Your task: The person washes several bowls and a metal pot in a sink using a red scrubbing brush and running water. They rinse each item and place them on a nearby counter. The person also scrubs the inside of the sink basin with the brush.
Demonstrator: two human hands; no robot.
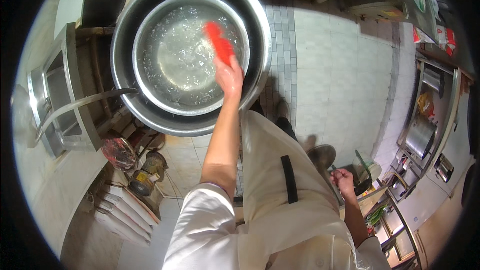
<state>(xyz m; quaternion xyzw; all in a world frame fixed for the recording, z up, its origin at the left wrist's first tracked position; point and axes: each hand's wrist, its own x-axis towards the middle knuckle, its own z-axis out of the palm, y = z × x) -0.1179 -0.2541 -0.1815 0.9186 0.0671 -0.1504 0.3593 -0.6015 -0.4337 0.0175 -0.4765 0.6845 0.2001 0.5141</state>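
My left hand is closed around one end of a bright red tool, blurred by motion, so its exact kind is unclear. The tool is over the right part of a round steel bowl holding rippling water. That bowl sits inside a wider, deep steel basin. A curved pale spout or hose reaches in from the left, its tip over the basin's rim. Low at my other side, my right hand has curled fingers, with no object seen in them, near a green-edged container.
An electric motor stands on the floor at lower left, beside stacked white sacks. A metal-framed unit stands at far left. Tiled floor extends rightward to a counter shelf bearing a steel pot. A dark round pan-like object is near my apron.
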